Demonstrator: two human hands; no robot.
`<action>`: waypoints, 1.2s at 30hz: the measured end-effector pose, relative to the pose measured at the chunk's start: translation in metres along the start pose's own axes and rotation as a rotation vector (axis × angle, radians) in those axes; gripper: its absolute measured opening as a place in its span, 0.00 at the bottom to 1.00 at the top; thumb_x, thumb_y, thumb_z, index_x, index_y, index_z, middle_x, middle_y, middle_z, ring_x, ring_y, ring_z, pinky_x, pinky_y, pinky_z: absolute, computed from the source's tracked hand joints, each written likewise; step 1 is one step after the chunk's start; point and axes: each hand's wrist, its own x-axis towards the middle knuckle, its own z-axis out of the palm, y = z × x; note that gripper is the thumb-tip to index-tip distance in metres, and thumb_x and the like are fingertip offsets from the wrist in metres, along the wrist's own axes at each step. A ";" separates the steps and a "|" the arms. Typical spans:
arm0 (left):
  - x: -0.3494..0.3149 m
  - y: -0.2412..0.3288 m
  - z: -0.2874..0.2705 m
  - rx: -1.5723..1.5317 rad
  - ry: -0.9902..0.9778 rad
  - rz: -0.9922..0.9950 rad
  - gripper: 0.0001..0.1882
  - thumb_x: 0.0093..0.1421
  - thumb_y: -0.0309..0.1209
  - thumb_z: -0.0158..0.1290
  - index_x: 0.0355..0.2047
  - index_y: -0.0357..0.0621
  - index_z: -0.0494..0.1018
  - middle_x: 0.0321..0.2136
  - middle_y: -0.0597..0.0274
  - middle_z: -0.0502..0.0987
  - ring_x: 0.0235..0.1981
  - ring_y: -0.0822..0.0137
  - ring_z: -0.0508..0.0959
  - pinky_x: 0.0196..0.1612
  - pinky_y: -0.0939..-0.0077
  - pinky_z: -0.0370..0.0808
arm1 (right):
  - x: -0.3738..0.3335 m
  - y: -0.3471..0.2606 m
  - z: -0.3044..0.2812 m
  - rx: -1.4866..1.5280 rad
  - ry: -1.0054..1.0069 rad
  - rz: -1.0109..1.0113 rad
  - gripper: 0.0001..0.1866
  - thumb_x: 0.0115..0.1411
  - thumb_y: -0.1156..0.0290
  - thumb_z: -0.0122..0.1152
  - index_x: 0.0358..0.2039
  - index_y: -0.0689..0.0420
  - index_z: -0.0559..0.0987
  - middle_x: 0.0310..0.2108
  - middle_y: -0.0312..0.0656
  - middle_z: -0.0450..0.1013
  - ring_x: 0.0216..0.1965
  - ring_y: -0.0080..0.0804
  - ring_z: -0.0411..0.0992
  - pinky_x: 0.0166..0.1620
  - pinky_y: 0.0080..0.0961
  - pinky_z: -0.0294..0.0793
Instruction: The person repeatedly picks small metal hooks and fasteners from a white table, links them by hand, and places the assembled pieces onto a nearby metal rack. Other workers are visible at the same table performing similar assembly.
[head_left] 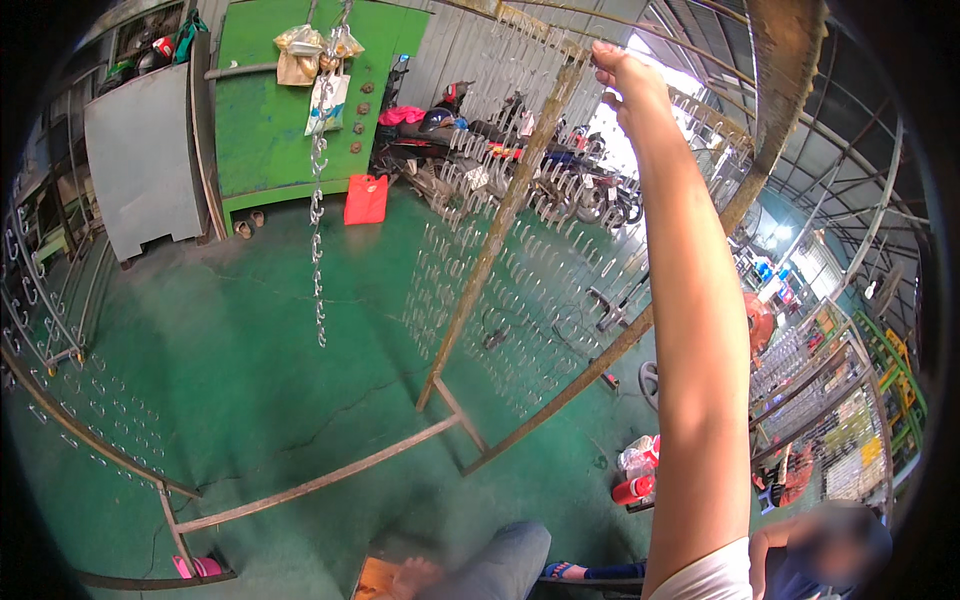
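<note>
My right hand [622, 78] is raised high at arm's length beside the top of a tall, brownish rack frame [510, 200]. Its fingers are curled together; whatever they may hold is too small to make out. Rows of silvery S-shaped hooks [470, 255] hang in strings on the rack, just left of and below the hand. To the left, a separate chain of metal S-hooks [317, 215] dangles from above. My left hand does not show for certain; a blurred patch of bare skin [415, 575] lies by a jeans-clad leg at the bottom.
A green cabinet [260, 120] stands at the back, with plastic bags [325, 105] before it and a red bag [366, 199] beside it. Parked motorbikes [480, 150] fill the back. The rack's low crossbar [320, 487] spans the floor. Another person [825, 550] is at lower right.
</note>
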 end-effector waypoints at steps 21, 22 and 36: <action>0.013 -0.007 -0.001 -0.009 -0.121 0.010 0.11 0.60 0.40 0.46 0.38 0.58 0.75 0.33 0.70 0.77 0.37 0.65 0.75 0.36 0.66 0.70 | 0.051 -0.010 0.009 -0.014 -0.063 -0.060 0.07 0.56 0.66 0.65 0.36 0.47 0.80 0.29 0.22 0.73 0.27 0.12 0.66 0.29 0.14 0.61; 0.013 -0.007 -0.001 -0.009 -0.125 0.012 0.11 0.60 0.40 0.46 0.38 0.58 0.75 0.34 0.70 0.77 0.37 0.65 0.75 0.36 0.66 0.70 | 0.051 -0.010 0.009 -0.029 -0.066 -0.051 0.07 0.57 0.66 0.65 0.36 0.46 0.80 0.29 0.21 0.73 0.27 0.11 0.66 0.30 0.14 0.61; -0.005 0.002 0.012 0.093 -0.058 0.056 0.12 0.58 0.36 0.46 0.41 0.60 0.75 0.34 0.70 0.76 0.36 0.65 0.74 0.33 0.66 0.69 | 0.048 0.016 -0.002 -0.055 -0.003 -0.049 0.17 0.57 0.63 0.57 0.47 0.49 0.75 0.41 0.35 0.73 0.40 0.28 0.68 0.40 0.30 0.65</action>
